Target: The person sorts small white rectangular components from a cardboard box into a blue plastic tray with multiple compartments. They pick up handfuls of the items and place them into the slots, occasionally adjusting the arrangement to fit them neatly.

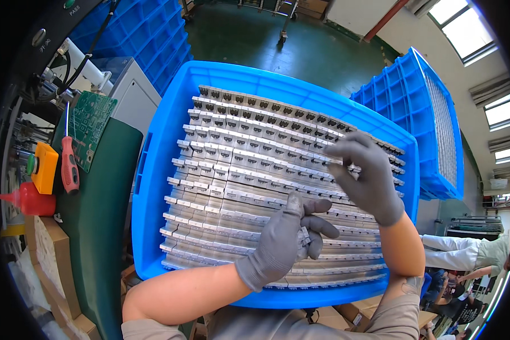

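A blue plastic crate (153,198) in front of me holds long rows of silver metal parts (255,164) with small dark clips on the far rows. My left hand (283,238), in a grey glove, is over the near middle of the rows. Its lower fingers curl around a small silver metal part (304,237), mostly covered by the palm and fingers. Higher up to the right, my grey-gloved right hand (371,178) hovers above the rows. Its thumb and fingers are bent with a gap between them, and I make out nothing held there.
At left, a green-topped bench (107,226) carries a red-handled screwdriver (69,167), a green circuit board (96,124), a yellow button box (44,167) and a red bottle (34,198). Blue crates (147,39) stack behind it; another filled crate (402,102) stands right. People are at far right.
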Tool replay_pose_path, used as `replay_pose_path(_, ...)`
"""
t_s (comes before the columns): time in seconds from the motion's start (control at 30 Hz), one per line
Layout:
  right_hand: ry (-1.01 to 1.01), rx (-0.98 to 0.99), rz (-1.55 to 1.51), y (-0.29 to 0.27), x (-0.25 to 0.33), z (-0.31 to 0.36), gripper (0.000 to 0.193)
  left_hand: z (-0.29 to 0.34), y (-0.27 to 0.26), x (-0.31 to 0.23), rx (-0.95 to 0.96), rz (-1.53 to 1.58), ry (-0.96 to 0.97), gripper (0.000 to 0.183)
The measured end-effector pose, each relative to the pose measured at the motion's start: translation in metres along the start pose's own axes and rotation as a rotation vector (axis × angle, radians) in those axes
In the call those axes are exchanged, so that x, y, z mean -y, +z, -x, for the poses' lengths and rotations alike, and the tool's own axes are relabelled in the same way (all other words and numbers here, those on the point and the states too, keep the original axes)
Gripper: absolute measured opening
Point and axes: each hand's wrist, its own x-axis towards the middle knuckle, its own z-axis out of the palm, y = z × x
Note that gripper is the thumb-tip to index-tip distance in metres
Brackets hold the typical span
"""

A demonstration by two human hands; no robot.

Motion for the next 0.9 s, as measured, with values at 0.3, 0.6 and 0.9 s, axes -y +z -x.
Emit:
replay_pose_path(0.3, -0.131, 0.475, 0.061, 0.003, 0.044, 0.033, 0.016, 0.007, 0.000, -0.009, -0.065, -0.214, -0.059, 0.072)
replay_pose_path(0.6, -0.072, 0.452, -0.059, -0.003, 0.036, 0.034, 0.015, 0.003, 0.000, -0.004, -0.013, -0.138, -0.011, 0.060)
replay_pose_path(0.9, 0.021, 0.201, -0.189, -0.001, 0.026, 0.042, 0.015, 0.002, -0.002, -0.001, 0.043, -0.078, 0.037, 0.042)
